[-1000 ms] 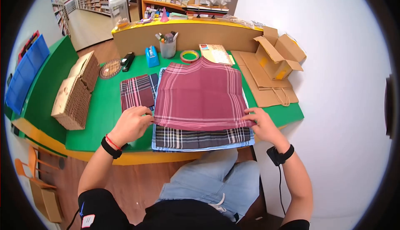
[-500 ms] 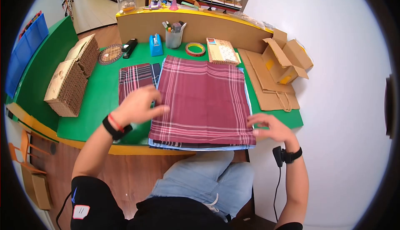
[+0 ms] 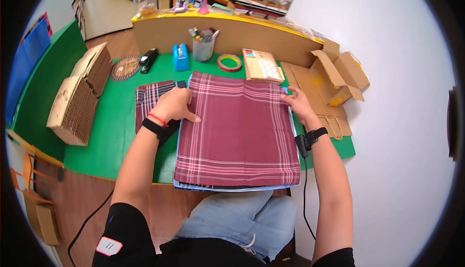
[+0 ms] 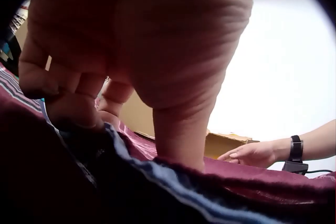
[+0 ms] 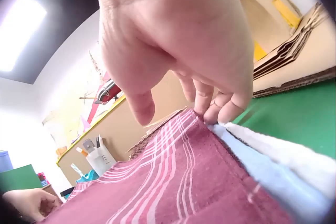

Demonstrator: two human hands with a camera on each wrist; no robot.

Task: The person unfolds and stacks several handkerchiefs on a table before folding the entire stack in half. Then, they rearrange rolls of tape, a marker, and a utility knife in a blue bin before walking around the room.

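A maroon checked handkerchief lies spread flat on top of a stack near the table's front edge. Blue cloth peeks out from beneath it at the sides and front. At the stack's left edge is my left hand, thumb extended down onto the maroon cloth, other fingers loosely bent along the edge. My right hand is by the far right corner, its fingertips at the edge and its thumb lifted off the cloth. A folded checked cloth lies left of the stack, partly behind my left hand.
Behind the stack stand a blue tape dispenser, a pen cup, a tape roll and envelopes. Stacked corrugated pieces are at left. An opened cardboard box sits at right by the white wall.
The maroon handkerchief, held up by its near corners at first, was laid flat and let go. Both hands then moved away from me along its sides, the right to the far corner.
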